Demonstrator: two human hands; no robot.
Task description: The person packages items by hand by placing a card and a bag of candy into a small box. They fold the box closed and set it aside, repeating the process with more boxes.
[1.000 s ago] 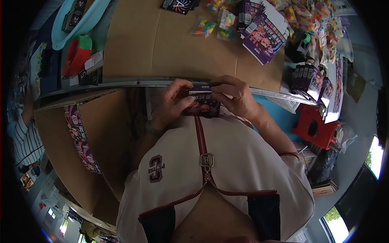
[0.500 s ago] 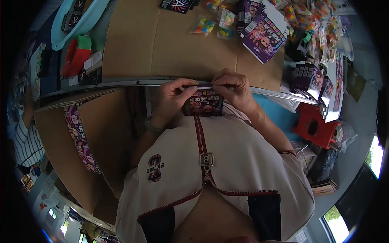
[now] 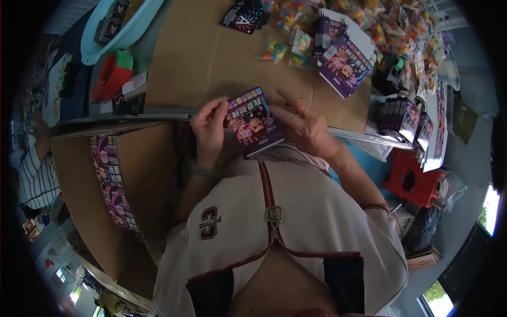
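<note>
A small purple printed box (image 3: 253, 122) is tilted in front of my chest, its colourful front facing up. My left hand (image 3: 209, 129) pinches its left edge between thumb and fingers. To the right of the box, my right hand (image 3: 312, 129) has its fingers spread, with the fingertips close to the box's right side. Beyond the hands, a pile of flattened purple boxes (image 3: 346, 62) lies on the cardboard sheet (image 3: 227, 68) that covers the table. Small clear bags of coloured sweets (image 3: 273, 51) rest beside that pile.
An open carton (image 3: 87, 195) stands at my left, and a red stool (image 3: 412, 177) at my right. Tape (image 3: 112, 76) and a light-blue basin (image 3: 92, 50) are at the table's left. Filled boxes (image 3: 398, 113) stand on the right. A person's striped sleeve (image 3: 39, 177) shows far left.
The box has risen from the table edge and turned, showing its whole front. My right hand has let go and spread its fingers; my left still holds it.
</note>
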